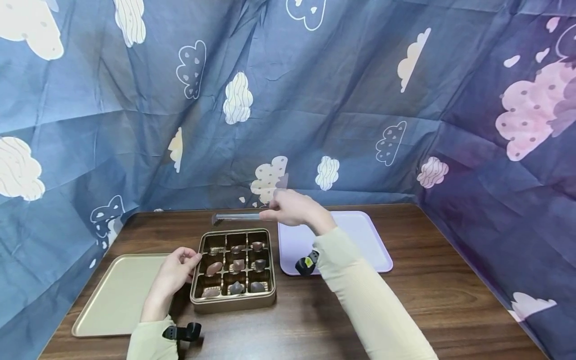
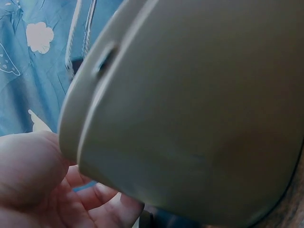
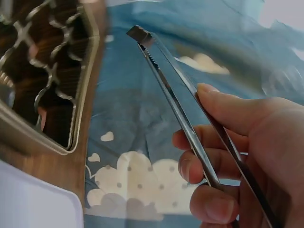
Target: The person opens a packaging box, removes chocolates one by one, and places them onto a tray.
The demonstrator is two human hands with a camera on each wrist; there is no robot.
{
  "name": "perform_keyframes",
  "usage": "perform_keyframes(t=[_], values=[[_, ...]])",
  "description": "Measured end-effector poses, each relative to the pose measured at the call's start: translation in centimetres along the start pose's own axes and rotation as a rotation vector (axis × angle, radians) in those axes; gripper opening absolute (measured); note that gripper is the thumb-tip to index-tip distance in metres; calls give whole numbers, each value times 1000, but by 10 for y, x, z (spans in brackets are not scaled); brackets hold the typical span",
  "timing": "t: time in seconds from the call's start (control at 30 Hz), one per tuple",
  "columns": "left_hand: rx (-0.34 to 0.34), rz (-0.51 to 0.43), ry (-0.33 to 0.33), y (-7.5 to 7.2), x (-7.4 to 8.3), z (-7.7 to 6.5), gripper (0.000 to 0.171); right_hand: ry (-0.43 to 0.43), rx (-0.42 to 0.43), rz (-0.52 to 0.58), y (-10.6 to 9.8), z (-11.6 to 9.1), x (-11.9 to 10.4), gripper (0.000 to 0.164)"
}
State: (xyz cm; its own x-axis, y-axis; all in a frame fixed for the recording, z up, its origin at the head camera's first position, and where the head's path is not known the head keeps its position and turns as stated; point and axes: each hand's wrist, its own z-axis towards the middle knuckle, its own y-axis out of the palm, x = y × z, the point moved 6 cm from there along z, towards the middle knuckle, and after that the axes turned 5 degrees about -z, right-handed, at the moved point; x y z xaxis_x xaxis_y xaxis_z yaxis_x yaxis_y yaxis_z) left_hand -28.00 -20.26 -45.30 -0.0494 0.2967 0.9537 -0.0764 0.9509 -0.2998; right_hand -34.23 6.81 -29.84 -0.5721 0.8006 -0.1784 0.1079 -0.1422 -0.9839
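Observation:
A gold chocolate box (image 1: 234, 303) with a divided tray sits on the table, with several brown and dark chocolates (image 1: 214, 268) in its compartments. At its left side, my left hand (image 1: 173, 272) holds the rim and wall between thumb and fingers. In the left wrist view the box wall (image 2: 190, 109) fills most of the picture. Beyond the box, my right hand (image 1: 294, 207) holds metal tongs (image 1: 238, 217) that point left. Between the tong tips is a small dark chocolate piece (image 3: 140, 34), seen in the right wrist view. The back-left compartment shows no chocolate.
On the left lies a gold tray or lid (image 1: 121, 295), partly behind my left forearm. A pale lilac tray (image 1: 360, 240) lies to the right, under my right arm. A blue curtain with clouds (image 1: 288, 125) hangs behind the wooden table (image 1: 427, 300).

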Motion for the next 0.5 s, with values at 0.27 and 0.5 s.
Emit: perform_keyframes(t=[0.27,0.5], values=[[10,4,-25,-3,-4,-5,21,136,173,455,28,-43,51,38],[10,6,1,1,1,-2,21,261,310,527,49,-80,89,41]])
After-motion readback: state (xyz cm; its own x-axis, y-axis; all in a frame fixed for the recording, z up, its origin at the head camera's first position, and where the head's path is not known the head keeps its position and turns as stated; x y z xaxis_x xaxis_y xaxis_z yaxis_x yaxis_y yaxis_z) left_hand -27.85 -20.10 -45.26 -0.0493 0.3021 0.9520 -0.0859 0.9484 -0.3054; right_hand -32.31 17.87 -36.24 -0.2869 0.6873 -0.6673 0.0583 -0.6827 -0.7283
